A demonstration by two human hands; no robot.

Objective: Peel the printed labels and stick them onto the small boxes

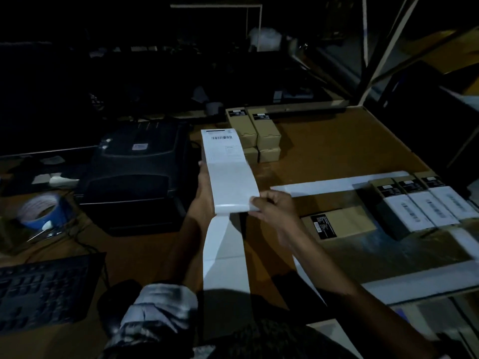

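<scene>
A long white label strip (230, 187) is held up over the brown table (337, 149). Its far end carries a printed label with a barcode (222, 143), and its loose tail hangs down toward me. My left hand (204, 193) holds the strip from behind along its left edge. My right hand (272, 206) pinches the strip's lower right corner. One small tan box (339, 224) with a black end label lies flat just right of my right hand. Three boxes with white labels on top (425, 203) sit in a row at the right. Several unlabelled tan boxes (256, 133) are stacked behind the strip.
A black label printer (140, 172) stands left of the strip. A blue tape roll (42, 208) lies at the left and a dark keyboard (44, 291) at the lower left. A spent white backing strip (324, 185) lies across the table. The background is dark.
</scene>
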